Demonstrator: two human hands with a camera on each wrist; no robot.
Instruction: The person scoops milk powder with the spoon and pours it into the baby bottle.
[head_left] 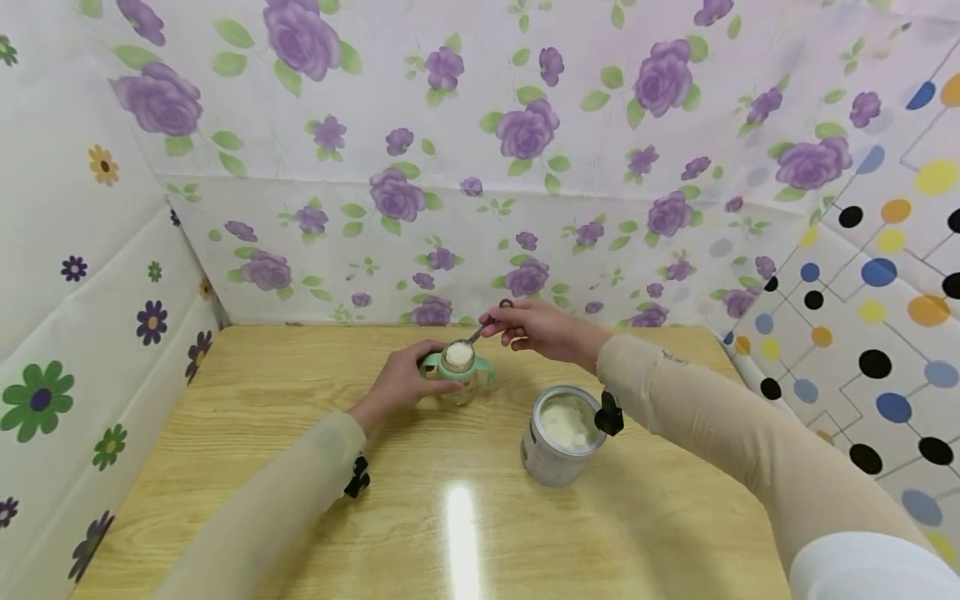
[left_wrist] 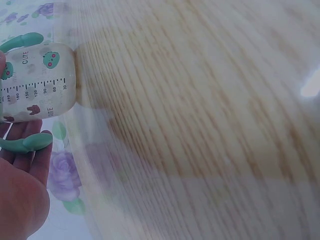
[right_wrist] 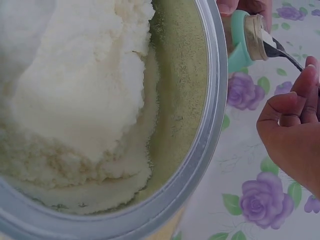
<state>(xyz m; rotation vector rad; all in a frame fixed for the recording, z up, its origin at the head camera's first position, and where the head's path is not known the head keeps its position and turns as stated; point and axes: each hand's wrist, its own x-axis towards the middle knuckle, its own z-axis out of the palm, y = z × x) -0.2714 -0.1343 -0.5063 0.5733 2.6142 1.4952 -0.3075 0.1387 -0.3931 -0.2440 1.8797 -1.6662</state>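
A: Where do things stand?

B: The left hand [head_left: 401, 379] wraps its fingers round a small baby bottle [head_left: 458, 372] standing upright on the wooden surface [head_left: 300, 467], toward the back. The right hand [head_left: 536, 329] pinches the handle of a metal spoon [head_left: 482, 328], whose bowl sits right over the bottle's open mouth, heaped with white powder.

A: So how far along is the filling?

B: I judge it mid-way: a scoop is at the mouth, but how much powder is already inside I cannot tell. The left wrist view shows the bottle's wall [left_wrist: 42, 82] pale and cloudy, with no clear fill line. The tin [head_left: 561, 433] still holds plenty, so more scoops are possible. No cap or teat for the bottle is in view.

A: And the tin?

B: Open, round, silvery metal, standing just in front and to the right of the bottle, apart from it. In the right wrist view the powder [right_wrist: 80, 90] looks soft and clumpy, heaped to one side, with a thin dusty film clinging to the inner wall and a smooth rolled rim [right_wrist: 212, 125].

A: What is the bottle like?

B: Squat, translucent plastic, printed with a measuring scale and small cartoon figures. It has a mint-green collar and two curved green handles [left_wrist: 25, 142] at its sides, smooth and rounded. The surface is glossy light wood grain, catching a bright glare. Floral and dotted cloth [head_left: 525, 167] hangs all around.
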